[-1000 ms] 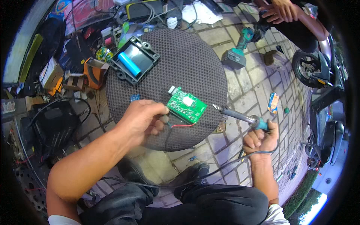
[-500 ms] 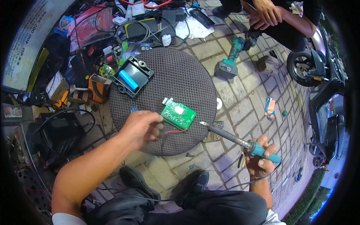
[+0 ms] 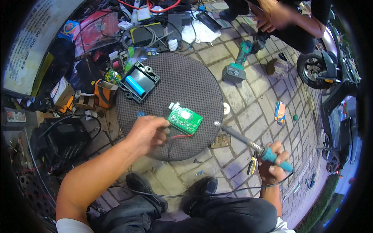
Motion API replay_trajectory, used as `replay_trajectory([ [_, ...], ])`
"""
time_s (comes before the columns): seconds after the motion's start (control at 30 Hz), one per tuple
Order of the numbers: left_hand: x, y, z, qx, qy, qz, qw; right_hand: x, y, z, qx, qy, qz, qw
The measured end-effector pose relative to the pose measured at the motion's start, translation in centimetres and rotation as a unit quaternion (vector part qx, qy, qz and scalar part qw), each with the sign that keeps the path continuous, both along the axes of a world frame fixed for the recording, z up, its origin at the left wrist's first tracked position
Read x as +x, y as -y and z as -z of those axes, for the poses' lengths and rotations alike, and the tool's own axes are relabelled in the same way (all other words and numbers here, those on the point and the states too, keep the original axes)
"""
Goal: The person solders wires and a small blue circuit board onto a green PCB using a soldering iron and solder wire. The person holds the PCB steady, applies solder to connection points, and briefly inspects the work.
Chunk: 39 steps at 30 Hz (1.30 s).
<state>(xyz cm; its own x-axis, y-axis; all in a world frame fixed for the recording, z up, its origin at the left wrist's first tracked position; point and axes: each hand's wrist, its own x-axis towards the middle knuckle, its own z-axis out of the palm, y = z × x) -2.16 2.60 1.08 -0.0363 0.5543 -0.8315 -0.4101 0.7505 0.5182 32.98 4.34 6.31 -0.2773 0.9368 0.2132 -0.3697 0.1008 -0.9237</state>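
My left hand (image 3: 149, 132) pinches the lower left edge of a green circuit board (image 3: 184, 118), which has a red wire at its lower side, over a round, grey mesh-covered seat (image 3: 178, 73). My right hand (image 3: 272, 169) is wrapped round the teal handle of a soldering iron (image 3: 243, 139), whose metal tip is just right of the board, apart from it. At the seat's upper left lies a black plastic case (image 3: 147, 72) with a blue cylindrical cell (image 3: 135, 85) in it. A small blue board (image 3: 140, 113) lies beside my left hand.
Piled electronics, boxes and cables (image 3: 97, 35) cover the left. A teal power drill (image 3: 239, 60) lies on the paving beyond the seat, near a co-worker's hands (image 3: 268, 17). A scooter (image 3: 326, 73) stands at right. Pliers (image 3: 251, 165) and an orange packet (image 3: 279, 110) lie on the paving.
My right hand has changed its hold, lying now across the iron's teal handle. Much of the scene, hands included, has moved down in the picture.
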Motion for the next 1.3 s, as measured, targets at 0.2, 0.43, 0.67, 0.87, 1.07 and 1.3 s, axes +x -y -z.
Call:
replay_trajectory([
  [0.2, 0.0, 0.1, -0.4, 0.001, -0.008, -0.004, 1.0, 3.2, 1.1, 5.1, -0.144, 0.142, 0.278, 0.939],
  [0.43, 0.6, -0.3, -0.5, 0.004, -0.032, -0.009, 0.999, 3.7, 0.5, 13.0, -0.035, 0.478, 0.223, 0.849],
  [0.67, 0.3, 0.1, 0.0, 0.002, -0.058, -0.019, 0.998, 0.9, -1.3, 13.8, 0.111, 0.417, 0.131, 0.893],
  [0.87, 0.7, 0.1, 0.2, -0.004, -0.084, -0.02, 0.996, -0.1, -3.1, 14.6, 0.087, 0.411, 0.105, 0.901],
  [1.07, 0.3, 0.3, 0.6, -0.008, -0.087, -0.003, 0.996, -1.1, -3.4, 15.0, 0.104, 0.416, 0.09, 0.899],
  [1.3, 0.4, 0.1, 0.7, -0.007, -0.088, 0.006, 0.996, -1.2, -2.9, 14.7, 0.137, 0.407, 0.099, 0.897],
])
